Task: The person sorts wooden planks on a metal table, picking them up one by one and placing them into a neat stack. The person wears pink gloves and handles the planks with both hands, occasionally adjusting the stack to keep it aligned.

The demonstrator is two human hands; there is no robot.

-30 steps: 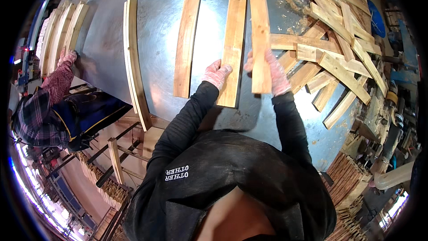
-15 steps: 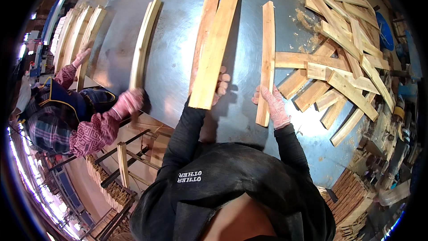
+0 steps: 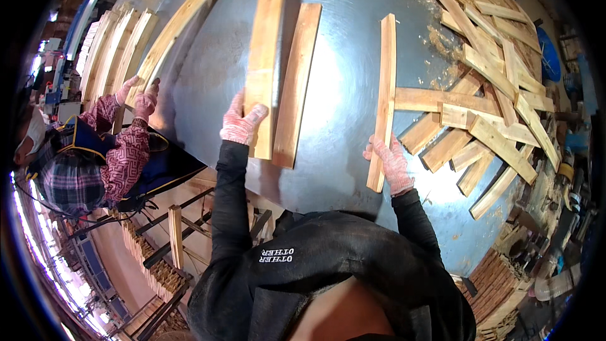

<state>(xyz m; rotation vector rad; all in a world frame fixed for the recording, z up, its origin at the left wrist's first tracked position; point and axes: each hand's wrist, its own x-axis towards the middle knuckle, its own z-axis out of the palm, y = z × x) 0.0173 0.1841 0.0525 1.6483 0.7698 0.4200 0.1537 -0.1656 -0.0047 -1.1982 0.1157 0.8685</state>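
Note:
My left hand (image 3: 242, 120), in a pink-and-white knit glove, grips the near end of a long pale wooden board (image 3: 264, 57), its thumb across the top face. The board is raised over the metal table, casting a shadow to its right. Just right of it a second wooden board (image 3: 298, 85) lies flat, untouched. My right hand (image 3: 389, 161), gloved alike, is closed round the near part of a narrower wooden slat (image 3: 385, 88), with the thumb on its left side. That slat lies close to the end of a crosswise board (image 3: 435, 99) from the pile.
A loose pile of wooden boards (image 3: 499, 132) covers the table's right side, with sawdust nearby. At the left, a co-worker's gloved hands (image 3: 144, 98) hold boards (image 3: 167, 41) beside a row of stacked boards (image 3: 117, 57). More slats (image 3: 148, 259) stand on a rack below the metal table (image 3: 341, 183).
My left hand has moved left with its board and turned so its back shows. The second board now lies uncovered to its right. The co-worker's hands have come together on boards farther left.

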